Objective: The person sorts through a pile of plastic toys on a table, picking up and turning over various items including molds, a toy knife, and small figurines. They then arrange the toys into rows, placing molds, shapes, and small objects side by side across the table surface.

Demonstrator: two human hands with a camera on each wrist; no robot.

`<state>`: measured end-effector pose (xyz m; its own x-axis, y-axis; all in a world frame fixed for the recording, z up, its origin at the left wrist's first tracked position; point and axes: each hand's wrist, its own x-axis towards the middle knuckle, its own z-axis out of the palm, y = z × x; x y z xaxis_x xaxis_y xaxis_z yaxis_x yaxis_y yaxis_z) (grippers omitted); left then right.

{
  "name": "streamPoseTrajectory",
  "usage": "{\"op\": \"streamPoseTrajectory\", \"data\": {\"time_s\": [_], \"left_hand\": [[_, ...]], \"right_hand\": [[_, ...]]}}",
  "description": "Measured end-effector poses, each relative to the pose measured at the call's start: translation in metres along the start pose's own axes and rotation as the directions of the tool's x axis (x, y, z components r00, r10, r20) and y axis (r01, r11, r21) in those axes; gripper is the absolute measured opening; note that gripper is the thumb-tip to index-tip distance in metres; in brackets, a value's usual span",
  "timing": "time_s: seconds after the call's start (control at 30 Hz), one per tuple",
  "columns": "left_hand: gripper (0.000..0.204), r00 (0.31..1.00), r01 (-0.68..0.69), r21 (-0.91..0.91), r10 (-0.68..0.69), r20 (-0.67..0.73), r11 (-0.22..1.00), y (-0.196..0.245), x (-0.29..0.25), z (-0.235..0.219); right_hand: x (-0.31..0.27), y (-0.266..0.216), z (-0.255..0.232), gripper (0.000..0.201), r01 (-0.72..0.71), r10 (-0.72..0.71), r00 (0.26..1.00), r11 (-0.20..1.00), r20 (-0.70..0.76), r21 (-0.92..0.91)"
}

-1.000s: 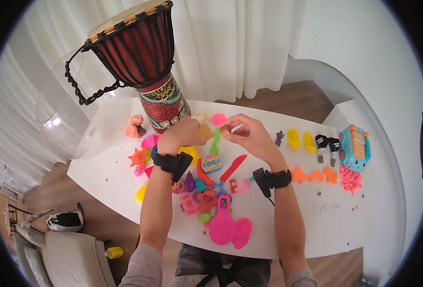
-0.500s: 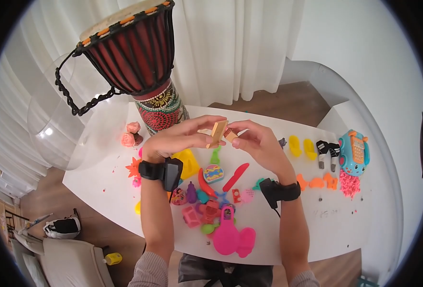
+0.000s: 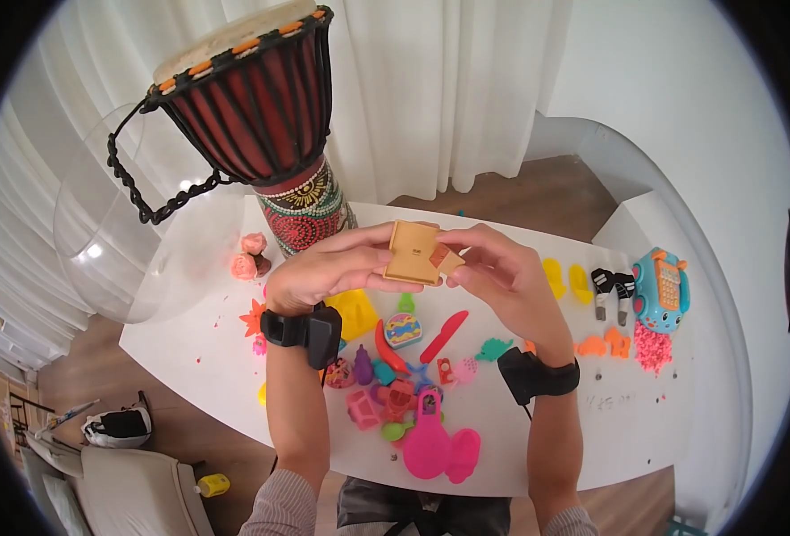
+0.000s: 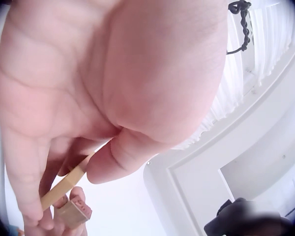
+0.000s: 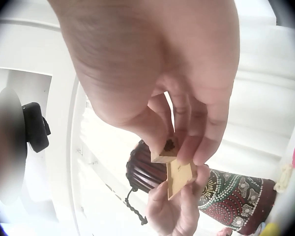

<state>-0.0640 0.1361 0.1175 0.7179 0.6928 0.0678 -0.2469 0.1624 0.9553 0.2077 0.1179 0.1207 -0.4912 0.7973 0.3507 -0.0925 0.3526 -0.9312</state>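
In the head view my left hand [image 3: 332, 266] pinches a flat tan plate [image 3: 410, 243] between thumb and fingers. The plate has raised edges on two sides and a small dark mark in its middle. My right hand [image 3: 509, 275] pinches a small wooden block [image 3: 449, 262] with a reddish face, right at the plate's right edge. The left wrist view shows the plate [image 4: 64, 189] edge-on, the block [image 4: 73, 213] just beyond it. A dark mark shows on the block [image 5: 168, 147] in the right wrist view. Both things are held up above the white table [image 3: 538, 447].
A tall drum [image 3: 252, 107] stands at the back left, beside pink flowers [image 3: 250, 257]. Below my hands lie a red toy knife [image 3: 444, 336], a pink paddle-shaped toy [image 3: 427, 447] and several moulds. A toy telephone [image 3: 663, 290] sits at the right by pink crumbs [image 3: 654, 348].
My left hand has lifted the tan plate from near the drum and turned its flat face to the head camera. The right hand has brought the block in against the plate's edge.
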Motion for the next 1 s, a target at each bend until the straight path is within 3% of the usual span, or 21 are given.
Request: {"op": "streamPoseTrajectory", "data": {"time_s": [0.3, 0.5, 0.6, 0.8, 0.87, 1.0], "left_hand": [[0.049, 0.999, -0.050, -0.023, 0.050, 0.015, 0.999, 0.005, -0.005, 0.003], [0.048, 0.999, -0.019, 0.068, 0.017, 0.034, 0.998, 0.016, -0.008, 0.012], [0.046, 0.998, 0.067, 0.107, -0.069, 0.013, 0.992, 0.018, -0.009, 0.010], [0.050, 0.997, 0.024, 0.229, -0.038, 0.060, 0.973, 0.020, -0.009, 0.005], [0.058, 0.999, -0.032, 0.370, 0.031, 0.009, 0.928, 0.017, -0.004, 0.004], [0.062, 0.997, -0.055, 0.283, 0.069, -0.042, 0.957, 0.019, 0.004, 0.021]], "right_hand": [[-0.002, -0.003, -0.008, 0.034, 0.007, -0.014, 0.998, 0.992, 0.057, 0.128], [-0.004, -0.004, -0.011, 0.035, -0.003, -0.015, 0.994, 0.985, 0.104, 0.175], [-0.004, -0.002, -0.011, 0.035, -0.035, 0.021, 0.995, 0.987, 0.095, 0.157], [-0.002, -0.001, -0.008, 0.036, 0.009, -0.012, 0.998, 0.998, 0.063, 0.054], [-0.001, -0.003, -0.004, 0.035, 0.013, -0.015, 0.999, 0.999, 0.042, 0.041], [0.000, -0.003, 0.002, 0.033, -0.008, 0.007, 1.000, 0.999, 0.013, 0.049]]}}
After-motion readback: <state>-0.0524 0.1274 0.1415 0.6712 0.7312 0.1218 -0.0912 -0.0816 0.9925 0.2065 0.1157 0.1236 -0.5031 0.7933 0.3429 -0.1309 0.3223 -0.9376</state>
